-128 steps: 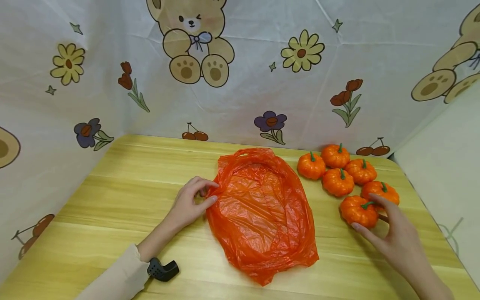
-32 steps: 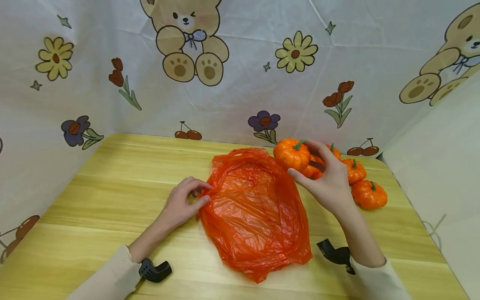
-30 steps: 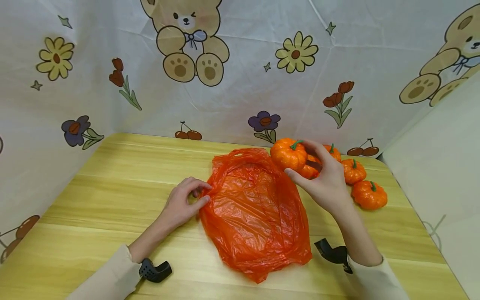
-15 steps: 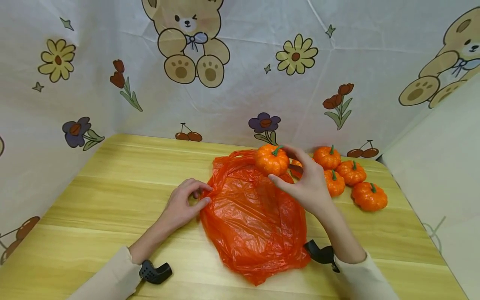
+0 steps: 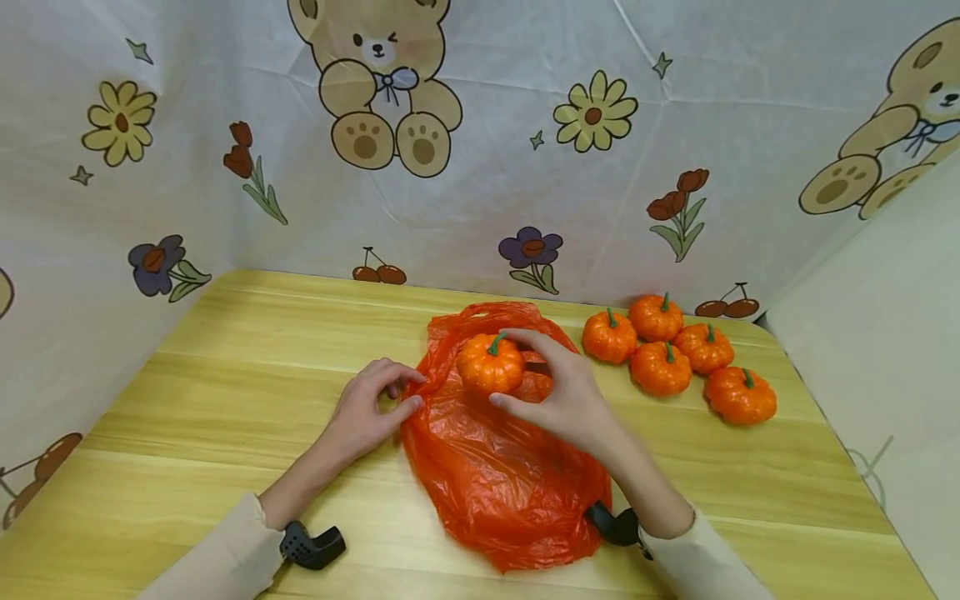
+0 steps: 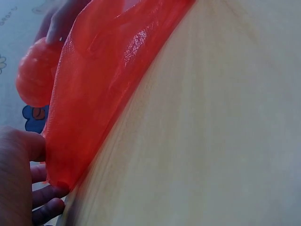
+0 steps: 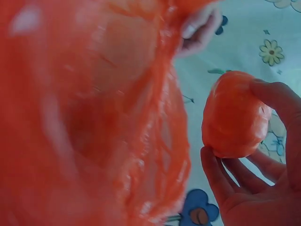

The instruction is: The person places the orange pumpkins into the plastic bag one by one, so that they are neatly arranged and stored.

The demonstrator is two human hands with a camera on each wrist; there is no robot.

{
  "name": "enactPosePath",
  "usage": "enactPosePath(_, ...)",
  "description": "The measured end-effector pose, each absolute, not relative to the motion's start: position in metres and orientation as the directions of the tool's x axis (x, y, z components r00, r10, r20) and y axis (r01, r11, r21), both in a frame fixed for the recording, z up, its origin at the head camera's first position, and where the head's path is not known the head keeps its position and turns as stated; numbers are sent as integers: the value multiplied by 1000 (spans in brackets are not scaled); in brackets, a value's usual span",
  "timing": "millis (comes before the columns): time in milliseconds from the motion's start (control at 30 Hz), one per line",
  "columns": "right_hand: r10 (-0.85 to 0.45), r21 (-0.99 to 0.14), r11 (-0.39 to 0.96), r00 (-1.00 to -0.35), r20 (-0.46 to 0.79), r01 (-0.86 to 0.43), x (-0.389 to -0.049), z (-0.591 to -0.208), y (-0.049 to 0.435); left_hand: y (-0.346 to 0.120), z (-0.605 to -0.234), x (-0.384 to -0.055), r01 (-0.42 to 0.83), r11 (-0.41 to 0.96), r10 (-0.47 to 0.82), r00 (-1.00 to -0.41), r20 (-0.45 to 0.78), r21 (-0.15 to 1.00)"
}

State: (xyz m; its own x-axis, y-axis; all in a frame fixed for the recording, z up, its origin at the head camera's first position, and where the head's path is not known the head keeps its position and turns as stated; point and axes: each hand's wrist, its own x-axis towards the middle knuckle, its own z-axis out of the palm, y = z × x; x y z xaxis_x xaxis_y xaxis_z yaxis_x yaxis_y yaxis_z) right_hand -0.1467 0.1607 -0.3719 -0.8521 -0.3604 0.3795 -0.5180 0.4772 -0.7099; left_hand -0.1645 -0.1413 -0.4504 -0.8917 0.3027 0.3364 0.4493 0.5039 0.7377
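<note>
An orange plastic bag (image 5: 487, 467) lies spread with its mouth facing up in the middle of the table. My left hand (image 5: 375, 400) pinches the bag's left rim between thumb and fingers; the left wrist view shows the thin film (image 6: 94, 94) between them. My right hand (image 5: 566, 392) grips a small orange pumpkin (image 5: 489, 365) with a green stem, above the bag's opening. In the right wrist view, thumb and fingers hold that pumpkin (image 7: 235, 115) from two sides, beside the bag (image 7: 150, 141).
Several more small pumpkins (image 5: 660, 369) sit grouped at the back right of the wooden table (image 5: 285, 350). A patterned cloth (image 5: 480, 200) rises along the table's back edge. Black devices (image 5: 311, 546) are worn at both wrists.
My right hand has picked a pumpkin from the group at right and carried it leftward over the bag. The bag's right side has sagged inward under the right forearm. My left hand stays at the rim.
</note>
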Motion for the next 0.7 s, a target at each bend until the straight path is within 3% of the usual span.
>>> enactPosePath(700, -485, -731, 484, -843, 234, -482, -145, -408, 146, -141, -450, -165, 442, 517, 299, -896, 329, 733)
